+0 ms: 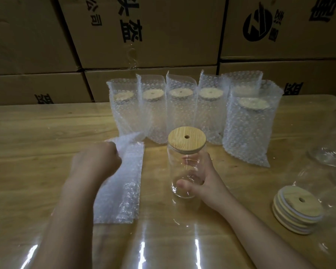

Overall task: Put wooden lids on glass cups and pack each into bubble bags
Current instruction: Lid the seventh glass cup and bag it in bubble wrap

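Note:
A clear glass cup stands upright on the wooden table, capped by a round wooden lid with a small hole. My right hand grips the cup's lower body, thumb across the front. To its left a flat bubble bag lies on the table. My left hand pinches that bag's far end and lifts it slightly. Behind them stand several bubble bags, each holding a lidded cup.
A stack of wooden lids sits at the right, with bare glass cups around and behind it. Cardboard boxes form a wall along the table's far edge. Glossy film covers the tabletop.

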{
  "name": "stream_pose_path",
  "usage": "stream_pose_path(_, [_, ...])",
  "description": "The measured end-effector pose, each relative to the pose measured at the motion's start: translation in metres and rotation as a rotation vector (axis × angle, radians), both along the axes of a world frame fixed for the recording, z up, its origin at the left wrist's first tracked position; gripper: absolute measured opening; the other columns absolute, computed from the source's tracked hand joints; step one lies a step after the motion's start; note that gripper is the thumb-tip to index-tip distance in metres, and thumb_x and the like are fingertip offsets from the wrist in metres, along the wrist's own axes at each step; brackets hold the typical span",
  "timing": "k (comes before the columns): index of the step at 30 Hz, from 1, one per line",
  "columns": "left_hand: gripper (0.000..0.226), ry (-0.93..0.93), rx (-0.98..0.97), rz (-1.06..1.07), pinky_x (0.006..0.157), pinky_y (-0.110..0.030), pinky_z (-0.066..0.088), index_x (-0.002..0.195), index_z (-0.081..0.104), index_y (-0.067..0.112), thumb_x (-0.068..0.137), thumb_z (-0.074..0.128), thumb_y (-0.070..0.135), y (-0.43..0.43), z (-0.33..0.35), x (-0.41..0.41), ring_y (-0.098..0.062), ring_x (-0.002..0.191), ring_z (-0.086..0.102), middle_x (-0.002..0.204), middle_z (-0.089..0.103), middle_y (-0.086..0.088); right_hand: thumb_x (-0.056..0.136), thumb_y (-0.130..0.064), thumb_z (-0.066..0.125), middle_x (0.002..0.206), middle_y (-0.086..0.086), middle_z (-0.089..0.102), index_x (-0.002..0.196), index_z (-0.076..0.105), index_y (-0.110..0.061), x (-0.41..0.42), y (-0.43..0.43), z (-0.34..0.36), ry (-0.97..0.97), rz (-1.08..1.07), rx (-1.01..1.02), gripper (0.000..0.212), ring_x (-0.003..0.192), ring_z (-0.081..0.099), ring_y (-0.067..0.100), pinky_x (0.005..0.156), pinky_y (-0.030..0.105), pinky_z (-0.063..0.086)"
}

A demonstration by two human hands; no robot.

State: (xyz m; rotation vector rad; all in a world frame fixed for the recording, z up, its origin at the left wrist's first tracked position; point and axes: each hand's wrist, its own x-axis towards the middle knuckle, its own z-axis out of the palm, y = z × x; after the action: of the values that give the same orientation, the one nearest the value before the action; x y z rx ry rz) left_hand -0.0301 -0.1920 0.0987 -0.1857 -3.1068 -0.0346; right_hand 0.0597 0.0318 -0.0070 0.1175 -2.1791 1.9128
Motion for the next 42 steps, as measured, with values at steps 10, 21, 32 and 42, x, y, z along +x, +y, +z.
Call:
stream_pose_path(10, [0.032, 0.562, 0.322, -0.469, 0.051, -0.028, 0.031, 0.067, 0.052, 0.025, 0.086, 0.045, -0.001, -0.017, 0.073, 0.058, -0.018, 0.061, 0.046, 0.072, 0.053, 0.006, 0.068, -0.076, 0.055, 0.122, -0.025, 0.055, 0.129, 0.042, -0.038, 0.014, -0.004, 0.035, 0.174, -0.231, -0.082, 0.073, 0.117, 0.050, -0.007, 0.094, 0.015, 0.044])
stream_pose_path(21, [0.021, 0.817, 0.570, -0.547, 0.062, -0.040, 0.042, 0.070, 0.059, -0.001, 0.073, 0.039, -0.008, -0.018, 0.085, 0.072, -0.024, 0.064, 0.049, 0.065, 0.057, -0.010, 0.071, -0.068, 0.055, 0.123, -0.036, 0.037, 0.134, 0.036, -0.056, 0.047, -0.021, 0.153, 0.255, -0.161, 0.368, 0.066, 0.112, 0.044, -0.009, 0.083, 0.007, 0.042])
stream_pose_path(32, [0.018, 0.671, 0.892, -0.358, 0.045, -0.030, 0.032, 0.069, 0.048, 0.021, 0.079, 0.038, 0.009, -0.020, 0.069, 0.055, -0.013, 0.052, 0.044, 0.066, 0.055, 0.002, 0.070, -0.042, 0.068, 0.072, -0.008, 0.069, 0.077, 0.072, -0.028, 0.042, -0.024, 0.164, 0.009, 0.201, 0.167, 0.016, 0.070, 0.065, 0.003, 0.068, 0.014, 0.050])
stream_pose_path(42, [0.030, 0.968, 0.680, -0.583, 0.072, -0.037, 0.034, 0.107, 0.055, 0.007, 0.091, 0.056, 0.033, -0.009, 0.081, 0.073, -0.011, 0.074, 0.037, 0.080, 0.043, 0.009, 0.092, -0.015, 0.059, 0.069, -0.001, 0.070, 0.082, 0.070, -0.025, 0.041, -0.013, 0.164, 0.204, -0.070, 0.114, 0.018, 0.060, 0.065, 0.008, 0.052, 0.016, 0.048])
